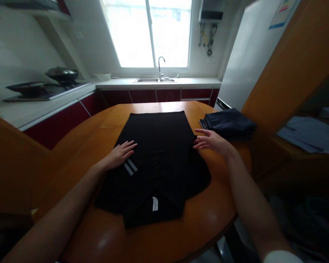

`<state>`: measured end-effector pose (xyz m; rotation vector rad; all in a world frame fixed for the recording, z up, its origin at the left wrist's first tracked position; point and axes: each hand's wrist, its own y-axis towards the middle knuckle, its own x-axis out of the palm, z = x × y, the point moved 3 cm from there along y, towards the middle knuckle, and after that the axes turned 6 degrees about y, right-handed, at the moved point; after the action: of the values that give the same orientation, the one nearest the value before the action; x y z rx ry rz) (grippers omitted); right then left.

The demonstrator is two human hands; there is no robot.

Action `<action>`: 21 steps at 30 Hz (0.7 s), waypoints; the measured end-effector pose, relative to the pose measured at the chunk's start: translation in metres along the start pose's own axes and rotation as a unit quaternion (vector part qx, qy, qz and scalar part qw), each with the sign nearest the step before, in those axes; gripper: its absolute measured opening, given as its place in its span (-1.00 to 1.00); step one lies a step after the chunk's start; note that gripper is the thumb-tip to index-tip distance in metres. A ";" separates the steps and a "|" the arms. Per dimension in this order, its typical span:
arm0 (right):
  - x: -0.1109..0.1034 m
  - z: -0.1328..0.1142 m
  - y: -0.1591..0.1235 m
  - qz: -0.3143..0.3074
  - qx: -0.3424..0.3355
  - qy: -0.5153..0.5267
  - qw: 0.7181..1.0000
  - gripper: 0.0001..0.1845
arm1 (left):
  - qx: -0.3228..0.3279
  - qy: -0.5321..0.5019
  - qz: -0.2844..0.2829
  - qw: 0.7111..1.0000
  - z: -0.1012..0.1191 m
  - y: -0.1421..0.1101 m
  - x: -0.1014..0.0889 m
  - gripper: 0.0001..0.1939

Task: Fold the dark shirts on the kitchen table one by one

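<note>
A black collared shirt lies spread on the wooden table, its collar towards me and its hem towards the window. A white label shows inside the collar, and two pale stripes mark the left side. My left hand rests flat on the shirt's left part, fingers stretched out, just above the stripes. At the right edge, my right hand pinches a bit of the black fabric, which rises slightly at the fingertips. One finger of that hand points out straight above the pinch.
Folded dark clothes sit on the table at the right, just beyond my right hand. Light blue cloth lies on a shelf farther right. Behind are a counter with a sink, a stove with pans and a white fridge.
</note>
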<state>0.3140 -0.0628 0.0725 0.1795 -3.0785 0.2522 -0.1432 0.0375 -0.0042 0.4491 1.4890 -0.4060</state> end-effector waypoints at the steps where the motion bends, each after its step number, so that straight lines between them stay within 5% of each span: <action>1: 0.004 0.000 0.000 -0.008 -0.001 0.025 1.000 -0.36 | 0.002 0.000 -0.001 1.000 0.000 0.000 0.000 -0.34; 6: -0.003 0.009 0.016 0.094 -0.018 -0.040 0.995 -0.63 | 0.006 -0.003 0.000 1.000 0.002 0.000 -0.001 -0.33; 10: -0.023 0.022 0.038 0.198 -0.073 -0.182 0.960 -0.71 | 0.005 -0.019 0.017 1.000 0.007 -0.002 -0.005 -0.31; 13: -0.031 0.030 0.049 0.210 -0.121 -0.264 0.934 -0.77 | 0.027 -0.038 0.057 0.997 0.024 -0.004 -0.025 -0.26; 16: -0.030 0.037 0.052 0.179 -0.120 -0.315 0.924 -0.86 | 0.093 -0.071 0.069 0.991 0.066 -0.009 -0.057 -0.30; 21: -0.025 0.044 0.052 0.149 -0.091 -0.347 0.921 -0.91 | 0.246 -0.104 -0.013 0.964 0.184 -0.026 -0.088 -0.58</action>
<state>0.3311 -0.0167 0.0194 -0.2779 -3.8020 -0.1303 -0.0038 -0.0819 0.0879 0.7549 1.1821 -0.8269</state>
